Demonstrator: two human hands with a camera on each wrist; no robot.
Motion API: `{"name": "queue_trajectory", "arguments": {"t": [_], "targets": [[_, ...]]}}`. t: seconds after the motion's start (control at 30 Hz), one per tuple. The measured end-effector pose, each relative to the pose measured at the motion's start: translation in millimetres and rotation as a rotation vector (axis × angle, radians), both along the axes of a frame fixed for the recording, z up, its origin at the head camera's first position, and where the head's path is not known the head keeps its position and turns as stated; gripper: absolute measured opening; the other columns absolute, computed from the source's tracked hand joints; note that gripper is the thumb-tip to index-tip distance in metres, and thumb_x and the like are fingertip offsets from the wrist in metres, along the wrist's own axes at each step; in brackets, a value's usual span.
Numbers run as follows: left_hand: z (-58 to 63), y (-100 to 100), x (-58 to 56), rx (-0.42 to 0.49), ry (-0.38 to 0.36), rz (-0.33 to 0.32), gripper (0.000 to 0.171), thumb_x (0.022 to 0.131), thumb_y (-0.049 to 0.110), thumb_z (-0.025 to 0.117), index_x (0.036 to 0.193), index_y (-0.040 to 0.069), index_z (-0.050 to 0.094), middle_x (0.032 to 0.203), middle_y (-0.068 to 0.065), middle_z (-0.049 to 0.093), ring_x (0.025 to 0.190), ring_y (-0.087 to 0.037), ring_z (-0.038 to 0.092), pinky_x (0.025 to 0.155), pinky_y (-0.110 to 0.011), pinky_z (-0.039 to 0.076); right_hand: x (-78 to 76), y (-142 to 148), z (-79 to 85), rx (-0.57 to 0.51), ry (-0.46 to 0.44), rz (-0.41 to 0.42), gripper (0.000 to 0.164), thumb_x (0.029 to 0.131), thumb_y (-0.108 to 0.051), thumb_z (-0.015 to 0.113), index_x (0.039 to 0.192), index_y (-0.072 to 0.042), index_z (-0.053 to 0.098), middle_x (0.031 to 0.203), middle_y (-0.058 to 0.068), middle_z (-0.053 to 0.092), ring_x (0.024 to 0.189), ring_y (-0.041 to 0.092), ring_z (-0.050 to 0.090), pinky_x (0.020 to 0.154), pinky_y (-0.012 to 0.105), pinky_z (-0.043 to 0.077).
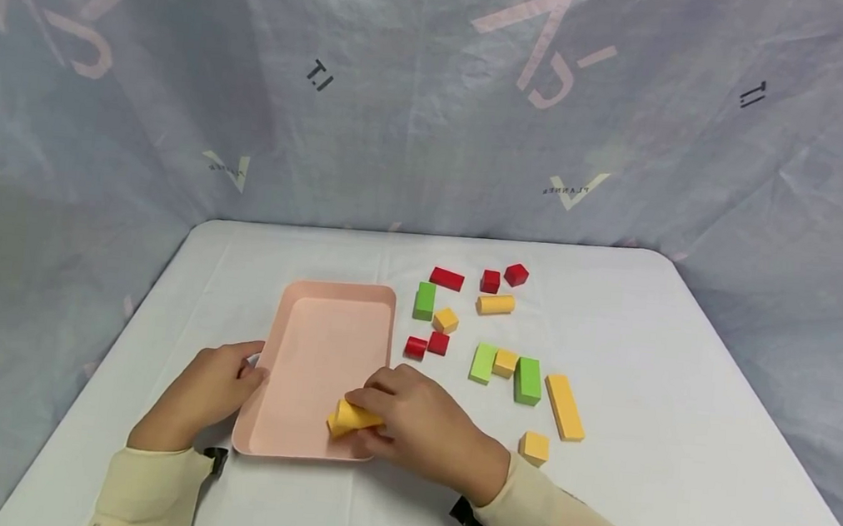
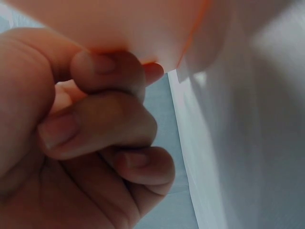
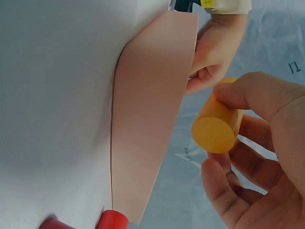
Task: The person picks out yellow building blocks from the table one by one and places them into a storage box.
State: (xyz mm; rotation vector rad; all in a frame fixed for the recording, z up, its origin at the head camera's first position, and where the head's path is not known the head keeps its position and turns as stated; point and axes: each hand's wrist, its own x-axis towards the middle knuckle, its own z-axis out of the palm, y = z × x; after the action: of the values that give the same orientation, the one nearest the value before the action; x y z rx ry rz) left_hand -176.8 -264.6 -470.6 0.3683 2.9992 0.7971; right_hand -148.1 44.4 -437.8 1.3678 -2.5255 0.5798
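In the head view, the right hand (image 1: 426, 420) grasps a yellow cylinder (image 1: 354, 417) at its nine o'clock, over the five-o'clock part of the pink tray (image 1: 328, 338), long axis roughly nine-to-three, while the left hand (image 1: 207, 388), farther off, grips the tray's nine-o'clock side.

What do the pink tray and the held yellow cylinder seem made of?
Pink tray: probably moulded plastic, matt finish, judging by its even colour, rounded corners and lack of sharp highlights.
Yellow cylinder, in the right hand: painted wood or plastic, can't tell which; looks smooth, low-sheen and evenly coloured, no grain showing.
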Motion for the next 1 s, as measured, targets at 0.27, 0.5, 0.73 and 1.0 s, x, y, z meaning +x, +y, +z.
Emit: {"name": "queue_trajectory", "arguments": {"t": [0.27,0.5,0.73,1.0], "targets": [[-0.7,0.3,0.3,0.001,0.003,0.003,0.027,0.09,0.01,0.057,0.117,0.007,0.06,0.052,0.005,0.04,0.044,-0.009,0.034,0.044,-0.029,0.032,3.6,-4.3,-3.2,0.024,-0.028,-0.002,0.042,0.079,-0.035,0.076,0.115,-0.017,0.064,0.1,-0.01,0.057,0.09,0.001,0.043,0.081,0.016,0.044],[-0.6,0.3,0.2,-0.01,0.002,0.006,0.028,0.09,0.009,0.057,0.118,0.006,0.06,0.053,0.005,0.04,0.044,-0.01,0.035,0.044,-0.029,0.032,4.0,-6.1,-7.4,0.035,-0.029,0.0,0.042,0.078,-0.035,0.078,0.113,-0.016,0.065,0.1,-0.009,0.057,0.091,0.001,0.044,0.083,0.016,0.044],[-0.2,0.3,1.0,-0.011,0.001,0.011,0.03,0.09,0.009,0.057,0.119,0.006,0.059,0.053,0.004,0.042,0.045,-0.01,0.036,0.045,-0.029,0.033,3.1,-6.8,-12.1,0.072,-0.003,0.008,0.041,0.077,-0.035,0.078,0.111,-0.016,0.065,0.097,-0.009,0.055,0.088,0.002,0.042,0.079,0.016,0.045],[-0.2,0.9,1.0,-0.012,0.014,0.003,0.027,0.09,0.009,0.057,0.117,0.007,0.06,0.053,0.005,0.04,0.044,-0.01,0.035,0.045,-0.029,0.032,2.7,-6.4,-15.1,0.114,-0.007,-0.008,0.039,0.075,-0.034,0.08,0.108,-0.017,0.066,0.095,-0.009,0.054,0.086,0.002,0.041,0.076,0.015,0.045]]}}
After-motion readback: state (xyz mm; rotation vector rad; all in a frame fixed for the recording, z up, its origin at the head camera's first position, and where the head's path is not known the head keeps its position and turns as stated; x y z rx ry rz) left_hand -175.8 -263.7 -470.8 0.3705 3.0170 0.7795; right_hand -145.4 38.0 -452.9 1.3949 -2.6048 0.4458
